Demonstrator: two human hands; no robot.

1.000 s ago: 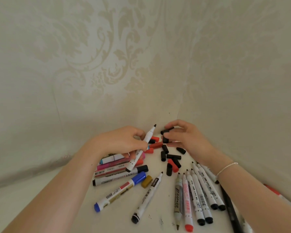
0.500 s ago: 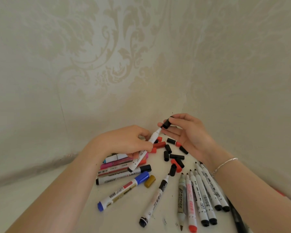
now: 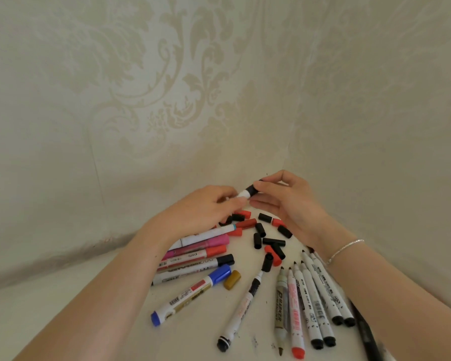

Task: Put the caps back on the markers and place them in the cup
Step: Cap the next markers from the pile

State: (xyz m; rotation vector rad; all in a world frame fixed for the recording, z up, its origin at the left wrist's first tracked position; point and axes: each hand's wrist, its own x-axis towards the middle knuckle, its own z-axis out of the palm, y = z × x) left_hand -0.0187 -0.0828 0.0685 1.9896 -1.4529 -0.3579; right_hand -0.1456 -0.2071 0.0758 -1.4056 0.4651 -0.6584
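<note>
Since the earlier frame, the black cap [image 3: 251,189] has been pushed onto the white marker [image 3: 243,194]. The marker is gripped by the curled fingers of the left hand [image 3: 206,207], above the far loose caps; the cap is pinched by the right hand [image 3: 287,199].

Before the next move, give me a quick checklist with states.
1. Black cap on the tip of the held marker: ok; fully seated: cannot tell.
2. Left hand has a grip on the marker barrel: ok.
3. Right hand pinches the cap end: ok.
4. Cup to drop it into: cannot tell, none in view.
5. Spare loose caps within reach on the table: ok.
6. All other markers capped: not ok, the uncapped row lies by the right forearm.
</note>
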